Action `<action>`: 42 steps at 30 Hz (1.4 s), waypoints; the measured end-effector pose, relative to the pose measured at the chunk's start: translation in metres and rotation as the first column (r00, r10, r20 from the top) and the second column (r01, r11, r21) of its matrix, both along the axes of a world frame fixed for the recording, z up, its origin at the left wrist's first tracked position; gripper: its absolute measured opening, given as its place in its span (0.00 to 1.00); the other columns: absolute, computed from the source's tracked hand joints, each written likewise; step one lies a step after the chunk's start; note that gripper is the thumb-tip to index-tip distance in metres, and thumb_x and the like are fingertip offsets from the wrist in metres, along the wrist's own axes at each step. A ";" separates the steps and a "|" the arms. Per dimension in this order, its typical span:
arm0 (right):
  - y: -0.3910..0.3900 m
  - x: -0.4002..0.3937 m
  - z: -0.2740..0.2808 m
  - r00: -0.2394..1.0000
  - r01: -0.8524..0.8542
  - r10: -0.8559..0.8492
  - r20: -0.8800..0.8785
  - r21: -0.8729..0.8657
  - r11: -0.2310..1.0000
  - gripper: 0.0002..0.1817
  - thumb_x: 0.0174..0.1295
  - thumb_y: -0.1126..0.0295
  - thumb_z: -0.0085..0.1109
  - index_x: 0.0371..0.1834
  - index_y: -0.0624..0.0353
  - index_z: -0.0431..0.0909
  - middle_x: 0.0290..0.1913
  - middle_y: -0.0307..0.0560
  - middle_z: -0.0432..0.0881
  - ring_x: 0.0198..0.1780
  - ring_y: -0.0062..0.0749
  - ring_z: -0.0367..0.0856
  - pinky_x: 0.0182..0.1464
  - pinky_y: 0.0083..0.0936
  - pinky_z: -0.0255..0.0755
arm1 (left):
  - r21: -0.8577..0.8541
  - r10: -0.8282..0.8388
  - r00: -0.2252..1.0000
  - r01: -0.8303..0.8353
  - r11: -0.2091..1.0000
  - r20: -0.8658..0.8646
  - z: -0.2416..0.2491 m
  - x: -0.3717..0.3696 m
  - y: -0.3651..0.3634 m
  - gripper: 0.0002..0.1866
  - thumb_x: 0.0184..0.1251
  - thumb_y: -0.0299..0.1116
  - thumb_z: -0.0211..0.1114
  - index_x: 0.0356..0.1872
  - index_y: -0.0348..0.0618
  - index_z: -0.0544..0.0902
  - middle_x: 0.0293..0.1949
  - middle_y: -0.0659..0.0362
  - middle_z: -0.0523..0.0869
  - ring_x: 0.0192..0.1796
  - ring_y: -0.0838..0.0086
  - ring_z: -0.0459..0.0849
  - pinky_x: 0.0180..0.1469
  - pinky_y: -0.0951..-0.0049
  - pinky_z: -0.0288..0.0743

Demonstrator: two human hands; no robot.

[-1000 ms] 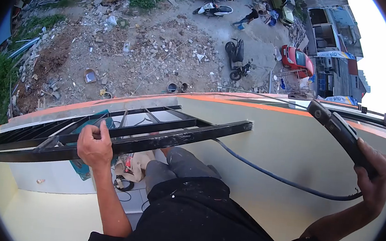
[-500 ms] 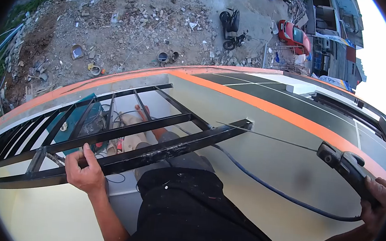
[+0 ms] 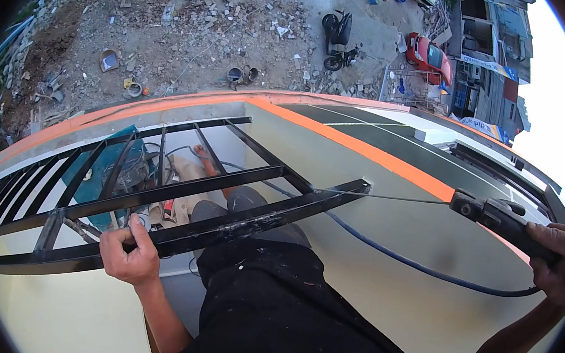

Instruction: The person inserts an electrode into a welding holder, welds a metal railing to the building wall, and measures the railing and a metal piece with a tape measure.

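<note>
My left hand (image 3: 129, 254) is closed round the near top bar of a black metal railing (image 3: 251, 224), its thumb resting over the bar. Out to the right, my right hand (image 3: 556, 257) grips the handle of a welding electrode holder (image 3: 497, 222). A thin welding rod (image 3: 405, 199) sticks out leftward from the holder's jaws and overlaps the bar's end near the wall. From the holder's rear a dark blue cable (image 3: 389, 261) loops down and back under the railing. Whitish marks run along the middle of the near bar.
A cream wall with an orange edge (image 3: 359, 149) borders the railing on the right. Behind the bars are a teal sheet (image 3: 97, 180), cables and another person's arm (image 3: 211, 162). Far below lie rubble, buckets (image 3: 235, 75), a motorbike (image 3: 337, 40) and a red car (image 3: 430, 57).
My right hand and the electrode holder have moved slightly up and left, bringing the rod nearly level. My left hand keeps its grip on the bar.
</note>
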State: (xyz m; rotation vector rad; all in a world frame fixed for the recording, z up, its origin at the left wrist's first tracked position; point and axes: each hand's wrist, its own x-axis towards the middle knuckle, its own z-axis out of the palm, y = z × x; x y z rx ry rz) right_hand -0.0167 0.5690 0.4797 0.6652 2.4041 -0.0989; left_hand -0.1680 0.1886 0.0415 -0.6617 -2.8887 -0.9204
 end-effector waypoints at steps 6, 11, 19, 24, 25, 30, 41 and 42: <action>0.005 -0.015 -0.011 0.998 0.012 -0.012 0.057 -0.004 1.000 0.20 0.49 0.74 0.67 0.49 0.59 0.84 0.23 0.47 0.81 0.21 0.26 0.76 0.25 0.23 0.67 | 0.001 0.023 1.000 -0.023 1.000 0.005 -0.002 0.001 -0.002 0.18 0.57 0.26 0.75 0.19 0.42 0.71 0.18 0.62 0.71 0.20 0.68 0.70 0.24 0.68 0.62; 0.009 -0.020 -0.009 0.976 0.116 -0.112 0.186 -0.009 0.993 0.21 0.59 0.56 0.73 0.48 0.60 0.84 0.25 0.50 0.84 0.22 0.26 0.80 0.26 0.22 0.70 | 0.012 0.027 1.000 -0.027 1.000 -0.008 -0.002 0.000 -0.002 0.18 0.56 0.26 0.75 0.19 0.43 0.71 0.17 0.62 0.70 0.20 0.68 0.70 0.24 0.68 0.62; 0.016 -0.021 -0.004 0.977 0.147 -0.139 0.163 -0.038 0.988 0.19 0.61 0.61 0.68 0.53 0.56 0.82 0.33 0.50 0.86 0.28 0.28 0.83 0.31 0.23 0.73 | 0.024 0.040 0.999 -0.039 0.999 -0.034 -0.001 -0.001 0.000 0.18 0.56 0.26 0.76 0.18 0.43 0.71 0.17 0.61 0.70 0.20 0.67 0.71 0.25 0.67 0.63; 0.009 0.006 0.003 0.967 0.221 -0.183 -0.177 0.223 0.950 0.22 0.56 0.69 0.64 0.57 0.56 0.81 0.47 0.53 0.82 0.42 0.40 0.83 0.45 0.31 0.81 | 0.060 0.046 0.999 -0.044 0.997 -0.027 0.004 -0.002 0.004 0.19 0.54 0.26 0.77 0.18 0.44 0.71 0.16 0.61 0.72 0.19 0.67 0.72 0.25 0.67 0.63; 0.005 -0.009 0.007 0.940 0.316 -0.295 -0.171 0.113 0.942 0.26 0.59 0.72 0.62 0.64 0.62 0.75 0.39 0.51 0.82 0.32 0.29 0.77 0.34 0.21 0.72 | 0.071 0.054 0.998 -0.052 0.996 -0.026 0.002 -0.002 0.003 0.19 0.52 0.26 0.78 0.18 0.45 0.71 0.16 0.61 0.72 0.19 0.66 0.73 0.25 0.67 0.64; -0.047 -0.027 -0.005 0.743 0.456 -0.387 -0.546 -0.010 0.890 0.27 0.63 0.78 0.55 0.67 0.76 0.69 0.26 0.46 0.80 0.14 0.11 0.61 0.15 0.12 0.49 | 0.153 0.078 0.994 -0.065 0.986 -0.082 -0.004 -0.001 0.001 0.18 0.51 0.30 0.79 0.17 0.45 0.73 0.18 0.62 0.76 0.22 0.65 0.76 0.27 0.65 0.67; -0.133 0.060 0.040 0.461 -0.146 -0.624 -0.631 -0.748 0.648 0.12 0.75 0.70 0.48 0.50 0.70 0.72 0.33 0.60 0.80 0.18 0.19 0.68 0.15 0.12 0.62 | 0.637 -0.402 0.873 0.481 0.603 -0.278 0.060 0.049 0.012 0.31 0.60 0.61 0.69 0.47 0.39 0.85 0.47 0.47 0.86 0.54 0.51 0.81 0.57 0.55 0.73; -0.150 0.070 0.042 0.462 -0.165 -0.617 -0.637 -0.745 0.646 0.12 0.75 0.70 0.48 0.50 0.70 0.72 0.33 0.60 0.80 0.18 0.19 0.68 0.15 0.12 0.62 | 0.683 -0.487 0.819 0.543 0.489 -0.303 0.083 0.086 0.023 0.34 0.59 0.63 0.69 0.49 0.38 0.85 0.51 0.46 0.85 0.58 0.51 0.79 0.61 0.53 0.70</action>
